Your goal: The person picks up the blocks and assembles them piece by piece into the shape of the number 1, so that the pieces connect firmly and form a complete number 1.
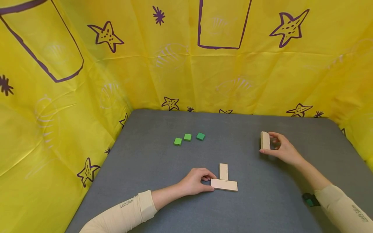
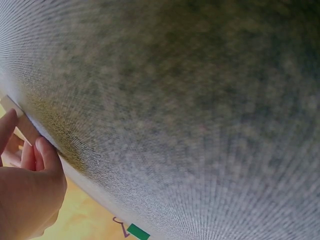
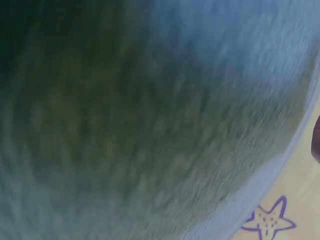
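Note:
In the head view, a pale wooden block (image 1: 224,185) lies crosswise near the table's middle, its left end pinched between the thumb and fingers of my left hand (image 1: 196,182). A second wooden block (image 1: 223,171) stretches away from its far side, forming an upside-down T. Farther right, my right hand (image 1: 284,150) grips another wooden block (image 1: 265,140) by its ends, between thumb and fingers. The left wrist view has my left hand (image 2: 32,187) at the lower left, on a block (image 2: 26,125). Only a fingertip (image 3: 316,142) shows at the right wrist view's edge.
Two light green squares (image 1: 178,141) (image 1: 187,137) and a darker green square (image 1: 200,136) lie toward the back of the grey table (image 1: 151,152). A dark object with a green part (image 1: 309,201) is beside my right sleeve. Yellow cloth (image 1: 175,77) with purple drawings hangs around the table.

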Available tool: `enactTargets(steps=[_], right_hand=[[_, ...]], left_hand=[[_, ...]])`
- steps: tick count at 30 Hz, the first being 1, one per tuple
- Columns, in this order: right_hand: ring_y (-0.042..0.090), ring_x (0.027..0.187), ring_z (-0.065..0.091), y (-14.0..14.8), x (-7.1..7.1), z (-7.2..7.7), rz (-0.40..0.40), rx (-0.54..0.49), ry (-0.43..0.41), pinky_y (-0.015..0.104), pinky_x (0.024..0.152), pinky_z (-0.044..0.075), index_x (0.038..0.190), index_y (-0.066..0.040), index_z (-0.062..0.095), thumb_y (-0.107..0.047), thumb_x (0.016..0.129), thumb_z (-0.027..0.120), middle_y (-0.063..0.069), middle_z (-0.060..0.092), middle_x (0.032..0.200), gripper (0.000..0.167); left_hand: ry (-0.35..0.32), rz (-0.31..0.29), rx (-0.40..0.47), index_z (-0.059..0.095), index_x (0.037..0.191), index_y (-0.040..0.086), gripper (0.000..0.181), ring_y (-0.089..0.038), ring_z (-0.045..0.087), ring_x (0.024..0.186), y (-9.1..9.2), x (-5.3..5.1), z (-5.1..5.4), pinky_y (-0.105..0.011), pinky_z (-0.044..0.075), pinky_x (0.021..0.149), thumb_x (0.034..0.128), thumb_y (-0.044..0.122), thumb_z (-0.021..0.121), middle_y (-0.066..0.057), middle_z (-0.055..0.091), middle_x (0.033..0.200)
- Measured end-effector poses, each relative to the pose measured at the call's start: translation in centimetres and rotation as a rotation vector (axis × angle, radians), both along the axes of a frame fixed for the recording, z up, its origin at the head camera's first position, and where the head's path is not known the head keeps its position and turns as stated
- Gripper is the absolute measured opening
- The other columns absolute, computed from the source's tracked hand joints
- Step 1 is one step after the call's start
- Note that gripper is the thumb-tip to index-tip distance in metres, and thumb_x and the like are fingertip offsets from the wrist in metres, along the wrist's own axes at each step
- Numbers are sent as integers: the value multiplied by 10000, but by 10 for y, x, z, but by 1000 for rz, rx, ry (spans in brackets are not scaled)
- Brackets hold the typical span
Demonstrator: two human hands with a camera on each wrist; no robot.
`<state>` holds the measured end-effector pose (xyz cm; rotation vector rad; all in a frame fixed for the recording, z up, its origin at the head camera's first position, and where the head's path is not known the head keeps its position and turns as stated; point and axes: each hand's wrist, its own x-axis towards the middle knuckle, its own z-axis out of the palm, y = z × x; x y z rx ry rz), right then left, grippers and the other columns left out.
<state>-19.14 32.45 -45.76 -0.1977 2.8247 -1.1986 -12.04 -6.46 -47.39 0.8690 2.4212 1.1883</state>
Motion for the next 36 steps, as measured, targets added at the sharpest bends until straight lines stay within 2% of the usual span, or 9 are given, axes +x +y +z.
enactTargets(steps=[4,10,16,25,36], right_hand=[[353,1117,407,-8,2,1,-15,-59,-5,178,738,418,1482,31,272,-314,827,792,251,386,1352,904],[365,1108,434,-20,5,5,-15,-119,-26,170,744,424,1490,28,248,-281,846,775,253,378,1353,888],[322,1091,432,-32,8,7,-9,-171,-32,150,758,421,1486,25,247,-253,856,766,239,371,1352,862],[342,1080,455,-52,11,6,-13,-182,-48,218,764,451,1485,3,259,-294,831,789,224,377,1349,892],[290,1067,441,-73,13,3,0,-216,-6,163,760,455,1454,17,311,-255,805,816,203,417,1316,866]], left_hand=[[3,-3,2,717,1052,83,283,-34,585,900,0,0,0,-148,491,823,790,98,821,23,665,1007],[0,-6,2,716,1056,80,284,-35,588,904,0,0,1,-148,492,825,792,99,819,18,664,1010],[1,-3,10,715,1056,75,285,-35,589,904,0,1,2,-146,490,824,791,95,819,10,665,1013],[-1,2,14,718,1050,71,279,-40,591,899,0,1,4,-152,494,824,790,87,818,8,666,1010],[9,0,17,718,1045,64,279,-45,590,892,0,2,2,-153,494,822,787,83,820,-1,670,1004]])
